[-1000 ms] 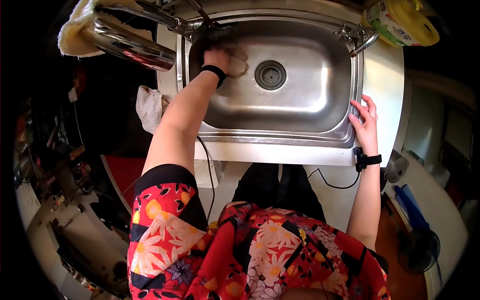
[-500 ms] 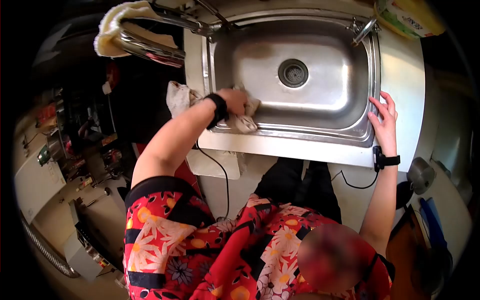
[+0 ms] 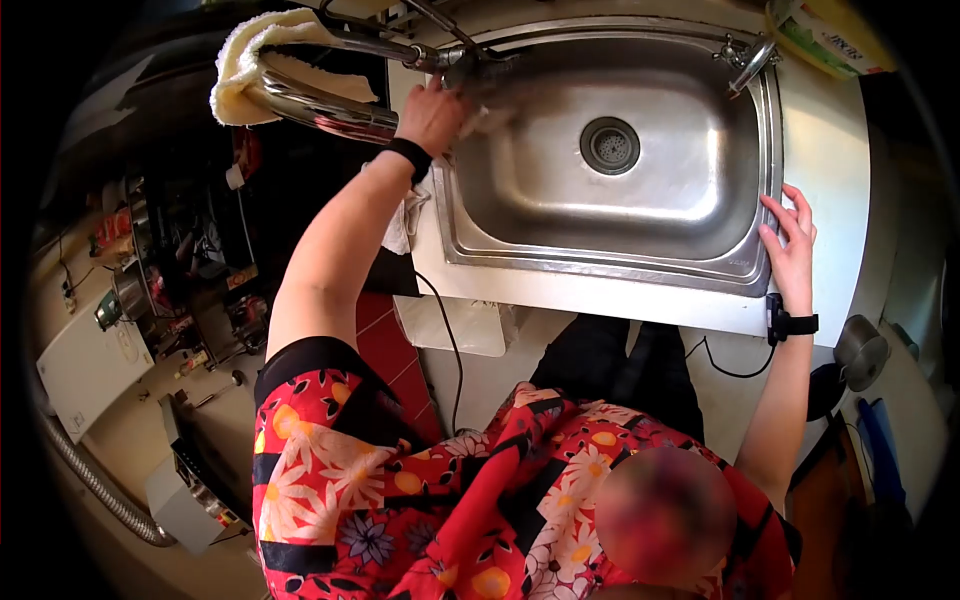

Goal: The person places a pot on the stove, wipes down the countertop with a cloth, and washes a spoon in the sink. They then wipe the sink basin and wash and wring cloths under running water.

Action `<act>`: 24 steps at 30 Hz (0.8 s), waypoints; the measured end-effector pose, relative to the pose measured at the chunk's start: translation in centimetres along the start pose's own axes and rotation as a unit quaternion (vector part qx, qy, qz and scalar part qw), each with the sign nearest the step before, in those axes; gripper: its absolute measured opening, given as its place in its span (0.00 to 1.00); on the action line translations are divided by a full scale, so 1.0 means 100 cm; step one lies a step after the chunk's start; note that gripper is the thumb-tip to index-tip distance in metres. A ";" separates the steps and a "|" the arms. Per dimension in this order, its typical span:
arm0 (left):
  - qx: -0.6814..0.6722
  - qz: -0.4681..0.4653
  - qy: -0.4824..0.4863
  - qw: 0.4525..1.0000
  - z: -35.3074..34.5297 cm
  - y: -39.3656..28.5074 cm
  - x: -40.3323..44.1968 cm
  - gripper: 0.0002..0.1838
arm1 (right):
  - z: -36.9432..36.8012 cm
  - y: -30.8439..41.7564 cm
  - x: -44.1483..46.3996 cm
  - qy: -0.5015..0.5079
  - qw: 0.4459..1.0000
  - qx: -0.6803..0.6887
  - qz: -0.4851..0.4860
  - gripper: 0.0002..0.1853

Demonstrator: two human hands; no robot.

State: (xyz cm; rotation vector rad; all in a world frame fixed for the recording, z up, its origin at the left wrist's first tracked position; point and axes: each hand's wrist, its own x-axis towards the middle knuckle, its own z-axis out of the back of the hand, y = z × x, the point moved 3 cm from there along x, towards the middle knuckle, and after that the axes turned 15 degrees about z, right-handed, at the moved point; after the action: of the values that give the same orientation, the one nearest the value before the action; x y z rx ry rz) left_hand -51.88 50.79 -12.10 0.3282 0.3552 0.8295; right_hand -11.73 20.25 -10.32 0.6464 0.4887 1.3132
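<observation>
My left hand (image 3: 432,122) is closed on a pale cloth (image 3: 488,120) at the far left corner of the steel sink (image 3: 650,215). Motion blurs the cloth, and my hand covers part of it. On the sink's right rim rests my right hand (image 3: 792,245), its fingers apart and holding nothing. The drain (image 3: 610,146) lies in the basin between my two hands. A second pale cloth (image 3: 402,225) hangs at the counter's left edge, partly behind my left forearm.
A shiny metal pipe (image 3: 330,110) with a cream towel (image 3: 238,85) over it stands left of the sink. At the back right are a small tap (image 3: 752,65) and a yellow bottle (image 3: 830,38). A black cable (image 3: 455,350) hangs below the counter.
My left hand has moved with the cloth from the near left corner of the basin to the far left corner. My right hand stays on the rim. The view has shifted slightly.
</observation>
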 end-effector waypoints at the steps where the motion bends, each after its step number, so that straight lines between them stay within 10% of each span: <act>1: -0.034 0.021 -0.026 0.999 0.005 0.007 0.004 0.09 | 0.000 0.000 0.000 0.002 1.000 -0.004 -0.006 0.20; 12: -0.206 0.083 0.056 0.973 0.009 -0.033 -0.106 0.17 | 0.001 -0.016 -0.003 -0.042 0.993 0.034 0.107 0.20; 16: -0.313 0.109 0.086 0.940 0.012 -0.066 -0.166 0.22 | 0.014 -0.023 -0.016 -0.106 0.958 0.264 -0.016 0.17; 24: -0.480 0.094 0.069 0.869 0.046 -0.156 -0.164 0.24 | 0.039 -0.008 -0.050 -0.191 0.937 0.290 -0.021 0.16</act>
State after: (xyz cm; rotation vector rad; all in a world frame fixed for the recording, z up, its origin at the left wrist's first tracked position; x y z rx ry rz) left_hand -49.92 27.72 -11.55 -0.6445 0.0062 1.1236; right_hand -9.62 14.61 -8.16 1.3464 0.5662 0.9599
